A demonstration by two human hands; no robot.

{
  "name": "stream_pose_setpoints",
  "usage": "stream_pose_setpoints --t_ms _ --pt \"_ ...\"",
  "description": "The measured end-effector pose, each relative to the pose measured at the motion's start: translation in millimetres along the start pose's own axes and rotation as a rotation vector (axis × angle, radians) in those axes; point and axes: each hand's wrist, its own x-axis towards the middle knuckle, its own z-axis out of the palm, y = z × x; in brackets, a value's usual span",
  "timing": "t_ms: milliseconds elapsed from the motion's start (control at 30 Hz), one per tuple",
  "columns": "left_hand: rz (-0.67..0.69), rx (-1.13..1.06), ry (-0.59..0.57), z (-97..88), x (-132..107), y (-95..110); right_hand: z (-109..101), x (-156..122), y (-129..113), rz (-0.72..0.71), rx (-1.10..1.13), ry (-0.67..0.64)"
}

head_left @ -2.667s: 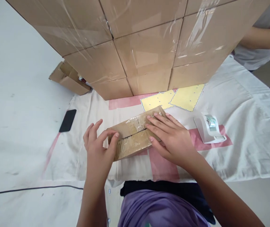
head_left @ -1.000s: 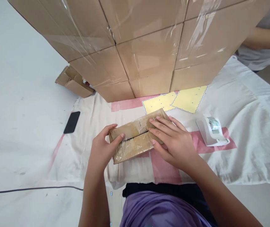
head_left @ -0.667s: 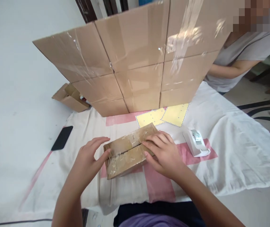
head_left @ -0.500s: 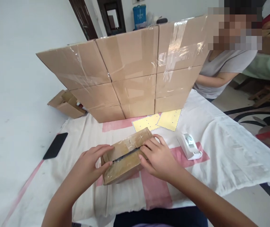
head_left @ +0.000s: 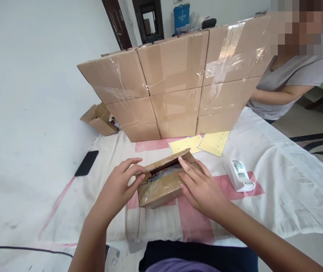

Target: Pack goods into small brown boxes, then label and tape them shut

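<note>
Looks to us like the opening-up step: the small cardboard box (head_left: pixel 159 189) sits on the cloth-covered surface (head_left: pixel 277 206) in front of us, far flap (head_left: pixel 164 163) tilted up, our right hand (head_left: pixel 203 185) loosely open across it, our left hand (head_left: pixel 119 185) at its left end with a grip we can't tell is pinching or not. We'd guess the next move calls for folding the near side back to clear the contents (head_left: pixel 161 173). No readable brands, sadly: reddish print inside and pale lettering on the blue container (head_left: pixel 181 19) are both too blurry.
</note>
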Motion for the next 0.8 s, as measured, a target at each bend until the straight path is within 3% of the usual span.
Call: stream_pose_setpoints --t_ms 67,133,200,300,367,533,800 --pt "0.084 0.120 0.143 -1.6 -5 6 -3 2 -1 0.014 0.032 -0.015" --pt "0.122 0.211 0.204 0.4 -9 10 -6 2 -1 0.027 0.042 -0.018" --pt "0.103 0.244 0.130 4.5 -12 12 -8 2 0 0.039 0.040 -0.011" --pt "0.042 0.251 -0.112 10.3 -11 12 -11 5 5 0.075 0.065 -0.006" --pt "0.035 0.296 -0.192 12.1 -8 11 -13 8 10 0.110 0.111 -0.004" --pt "0.032 0.445 -0.097 13.3 -7 16 -13 20 24 0.139 0.258 0.060" --pt "0.074 0.382 -0.145 29.1 -7 15 -6 35 29 0.118 0.292 0.128"
